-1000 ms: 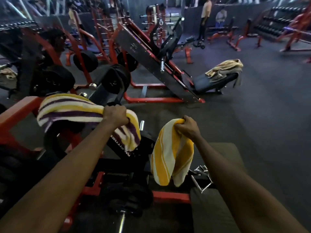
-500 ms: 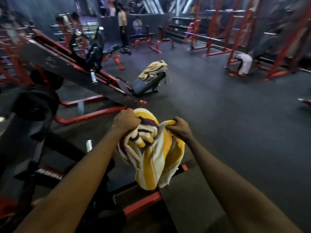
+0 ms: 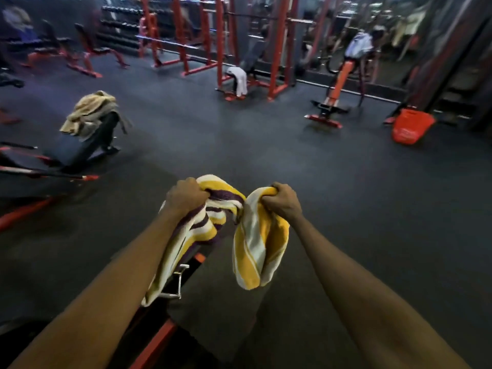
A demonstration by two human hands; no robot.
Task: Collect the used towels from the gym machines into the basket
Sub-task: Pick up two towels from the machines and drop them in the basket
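Open rubber floor (image 3: 266, 145) spans frame centre and right. Obstacles: towel-draped seat (image 3: 102, 130) at left, red rack (image 3: 278, 49) upper centre, orange basket (image 3: 411, 126) at right edge.

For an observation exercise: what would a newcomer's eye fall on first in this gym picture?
Front and centre, the left hand and right hand each grip a striped towel, the purple towel left, the yellow towel right. An orange basket stands far right; a tan towel lies on a seat at left.
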